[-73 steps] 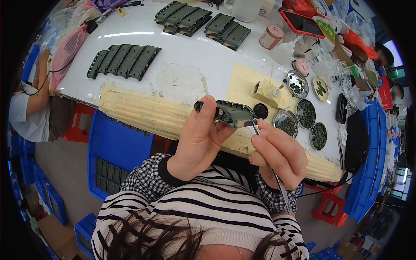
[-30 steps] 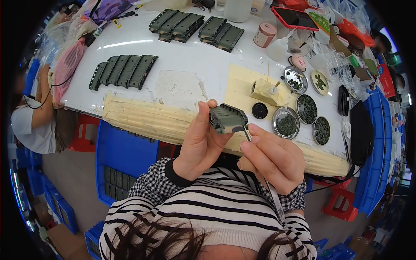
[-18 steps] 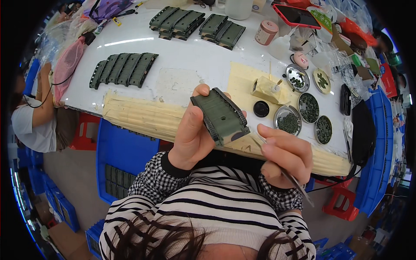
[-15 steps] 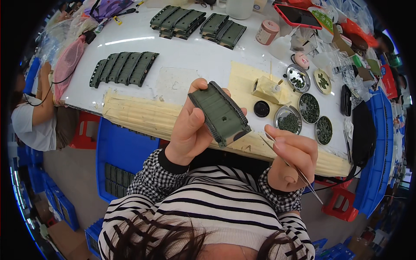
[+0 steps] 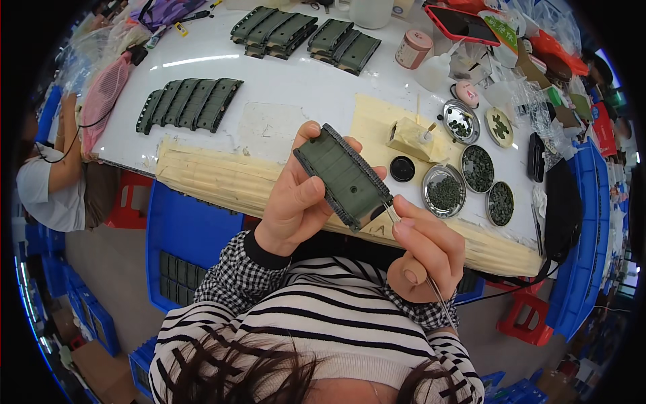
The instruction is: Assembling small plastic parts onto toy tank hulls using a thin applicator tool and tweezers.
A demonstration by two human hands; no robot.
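Note:
My left hand [image 5: 291, 205] is closed round a curved dark-green model part [image 5: 338, 176] with toothed long edges, a small round hole and a camouflage patch at its lower end. My right hand [image 5: 429, 248] pinches a pair of metal tweezers [image 5: 441, 299]. Their tips touch, or come very close to, the part's lower right corner. Whether they hold a tiny piece is too small to see. Right of the hands stand round dishes of small green pieces: a metal dish [image 5: 444, 190], a second dish [image 5: 478, 168] and a third [image 5: 500, 203].
Similar green parts [image 5: 190, 104] lie in rows at the left, with more stacks [image 5: 274, 31] at the back. A taped yellow block [image 5: 410, 138] and black cap [image 5: 402, 169] stand near the dishes. A blue crate [image 5: 182, 236] is below the table edge. Another person [image 5: 50, 182] sits at far left.
My right hand has moved left and brought the tweezer tips to the part's lower corner. The left hand still holds the part almost in place. The whole view has shifted slightly.

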